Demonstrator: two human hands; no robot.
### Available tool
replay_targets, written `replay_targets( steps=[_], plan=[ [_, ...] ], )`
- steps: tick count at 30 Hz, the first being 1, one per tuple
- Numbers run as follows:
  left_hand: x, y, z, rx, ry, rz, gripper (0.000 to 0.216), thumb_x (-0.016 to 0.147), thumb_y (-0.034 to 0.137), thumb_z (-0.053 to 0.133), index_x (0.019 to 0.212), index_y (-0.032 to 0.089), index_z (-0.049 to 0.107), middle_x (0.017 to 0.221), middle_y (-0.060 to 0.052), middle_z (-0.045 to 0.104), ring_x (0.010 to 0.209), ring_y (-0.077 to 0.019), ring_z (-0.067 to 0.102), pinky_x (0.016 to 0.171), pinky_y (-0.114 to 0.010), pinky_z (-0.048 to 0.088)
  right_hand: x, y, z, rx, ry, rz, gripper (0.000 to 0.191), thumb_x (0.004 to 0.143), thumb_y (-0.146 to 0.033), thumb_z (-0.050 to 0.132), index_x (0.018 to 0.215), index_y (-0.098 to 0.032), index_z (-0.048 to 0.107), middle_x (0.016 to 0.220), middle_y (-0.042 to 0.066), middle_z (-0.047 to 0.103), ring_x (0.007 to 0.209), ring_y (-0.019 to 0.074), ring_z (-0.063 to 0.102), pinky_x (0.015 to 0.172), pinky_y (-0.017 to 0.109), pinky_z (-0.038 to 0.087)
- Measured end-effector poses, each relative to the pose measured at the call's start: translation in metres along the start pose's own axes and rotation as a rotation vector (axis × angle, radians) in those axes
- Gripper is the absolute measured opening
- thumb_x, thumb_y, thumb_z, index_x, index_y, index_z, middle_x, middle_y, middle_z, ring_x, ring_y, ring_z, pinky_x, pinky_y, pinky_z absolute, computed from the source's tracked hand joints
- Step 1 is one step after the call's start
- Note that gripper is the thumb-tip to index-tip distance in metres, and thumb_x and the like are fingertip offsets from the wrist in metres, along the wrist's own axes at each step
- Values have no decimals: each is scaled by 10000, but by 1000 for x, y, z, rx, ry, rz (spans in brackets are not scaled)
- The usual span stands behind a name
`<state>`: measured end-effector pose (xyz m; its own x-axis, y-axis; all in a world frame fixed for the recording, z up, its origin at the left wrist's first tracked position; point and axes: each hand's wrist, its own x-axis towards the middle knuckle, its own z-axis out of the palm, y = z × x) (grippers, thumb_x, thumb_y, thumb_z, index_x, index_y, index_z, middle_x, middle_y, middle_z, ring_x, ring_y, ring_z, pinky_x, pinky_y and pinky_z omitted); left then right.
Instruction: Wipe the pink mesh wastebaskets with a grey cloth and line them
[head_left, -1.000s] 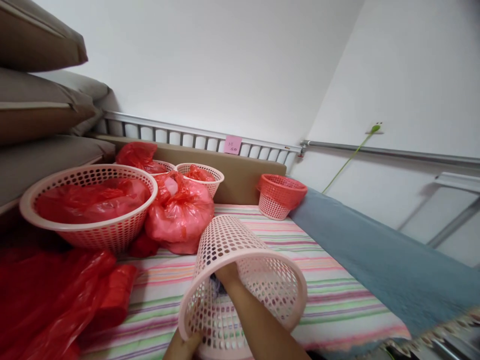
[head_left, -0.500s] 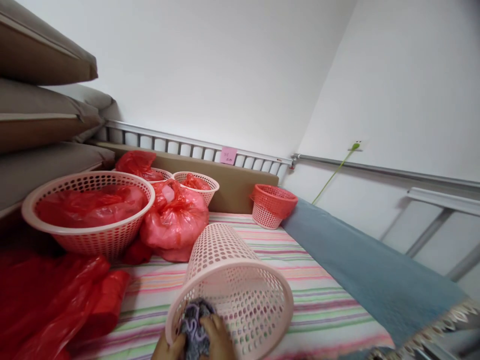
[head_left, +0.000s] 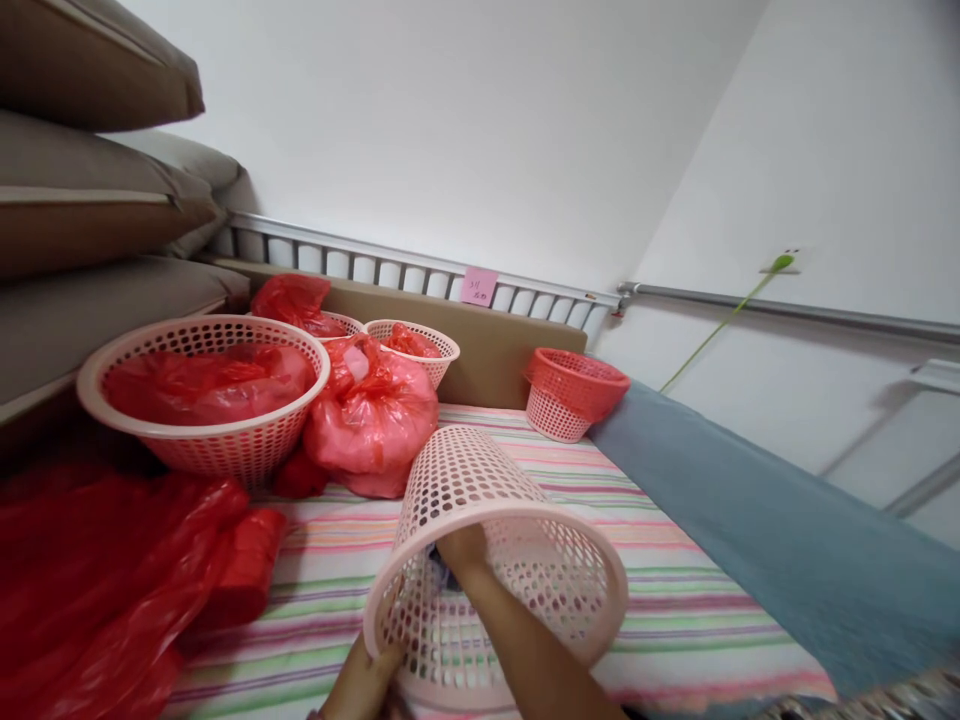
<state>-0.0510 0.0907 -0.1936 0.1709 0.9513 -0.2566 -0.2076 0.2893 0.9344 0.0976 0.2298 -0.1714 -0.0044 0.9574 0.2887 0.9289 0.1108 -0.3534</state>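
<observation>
A pale pink perforated basket lies tipped on its side on the striped sheet, its mouth towards me. My left hand grips the basket's lower rim from below. My right hand reaches deep inside the basket, closed on a greyish-purple cloth of which only a scrap shows through the holes.
A large pink basket with red plastic bags stands at the left, a tied pink bag beside it. Two smaller baskets with red bags sit behind. A red-and-white basket stands by the headboard. Red bags lie lower left; a blue blanket at the right.
Half a second ago both hands held the cloth at the basket's rim. My right hand has since pushed back deep into the basket with it, as it was a second ago.
</observation>
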Motion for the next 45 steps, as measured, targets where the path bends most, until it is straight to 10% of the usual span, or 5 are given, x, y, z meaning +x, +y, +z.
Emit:
replay_targets(
  steps=[8, 14, 22, 27, 45],
  plan=[
    [8, -6, -2, 68, -56, -25, 803, 708, 543, 551, 1358, 176, 255, 992, -157, 671, 407, -137, 624, 347, -202, 460, 24, -3, 1, 46, -3, -36, 377, 803, -278, 459, 1160, -212, 558, 1235, 80, 541, 1176, 254, 436, 1002, 364, 291],
    [14, -13, -6, 130, -85, -17, 729, 754, 423, 504, 1364, 153, 210, 905, -133, 689, 407, -146, 618, 366, -221, 464, -60, -9, -12, 76, -132, -77, 508, 629, -65, 447, 1100, -195, 582, 1077, 88, 600, 1041, 227, 525, 912, 328, 378],
    [12, 3, -15, 43, -15, 195, 619, 579, 221, 636, 1179, 129, 516, 1197, -102, 599, 1100, -265, 534, 955, -338, 399, -143, -11, -24, 157, -221, -80, 662, 517, -65, 473, 1138, -282, 551, 1217, 42, 498, 1118, 249, 452, 951, 340, 341],
    [8, 28, -30, 139, 103, 164, 570, 667, 500, 604, 1079, 106, 602, 846, -92, 718, 910, -294, 624, 835, -397, 473, -136, -16, -23, 62, -203, -96, 598, 567, -86, 498, 1111, -325, 561, 1114, 41, 552, 1022, 263, 503, 878, 364, 378],
    [2, 26, -13, 156, 7, 177, 505, 701, 389, 571, 1151, 159, 571, 1116, -87, 657, 1090, -277, 545, 961, -374, 399, 27, 0, -3, -28, -26, -74, 462, 805, -224, 442, 1267, -210, 452, 1323, 76, 456, 1231, 271, 373, 988, 362, 297]
  ],
)
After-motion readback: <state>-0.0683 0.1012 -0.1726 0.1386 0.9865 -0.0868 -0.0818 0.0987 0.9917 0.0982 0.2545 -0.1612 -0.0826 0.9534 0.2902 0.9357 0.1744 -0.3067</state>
